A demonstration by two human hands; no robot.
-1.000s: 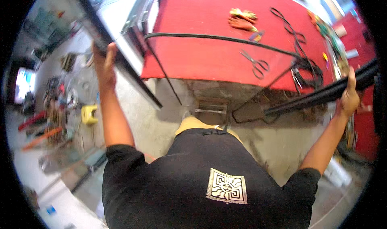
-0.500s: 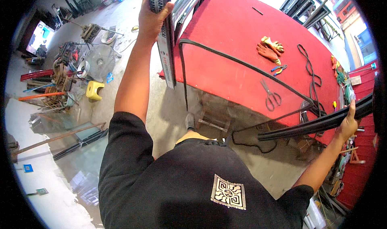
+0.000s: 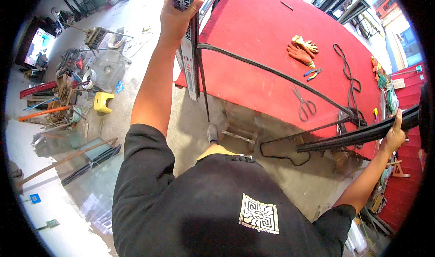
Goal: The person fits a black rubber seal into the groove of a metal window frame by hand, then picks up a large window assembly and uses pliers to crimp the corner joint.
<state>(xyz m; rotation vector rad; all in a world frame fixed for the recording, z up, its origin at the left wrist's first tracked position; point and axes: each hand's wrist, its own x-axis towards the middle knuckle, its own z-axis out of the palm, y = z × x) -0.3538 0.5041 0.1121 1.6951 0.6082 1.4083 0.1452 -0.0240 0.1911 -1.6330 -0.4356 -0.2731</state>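
Note:
At the upper left, my left hand (image 3: 177,21) is closed around a long metal profile (image 3: 190,71) faced with white printed film, which stands over the near left corner of a red-covered table (image 3: 253,21). My right hand (image 3: 395,137) grips a black grooved profile (image 3: 344,138) at the table's right end. I cannot tell whether the two profiles are joined. A thin black rubber strip (image 3: 272,70) runs across the table between them and hangs down at the left. Its other part loops below the table's near edge.
On the table lie orange work gloves (image 3: 301,53), pliers (image 3: 312,74), scissors (image 3: 304,105) and a coiled black strip (image 3: 351,80). A yellow stool (image 3: 103,102) and a fan (image 3: 108,69) stand on the left floor, near glass panes (image 3: 93,155). Under the table is a wooden stand (image 3: 240,137).
Both hands and the profiles in them have shifted slightly to the right. The camera view has turned a little; the tools on the table lie as before.

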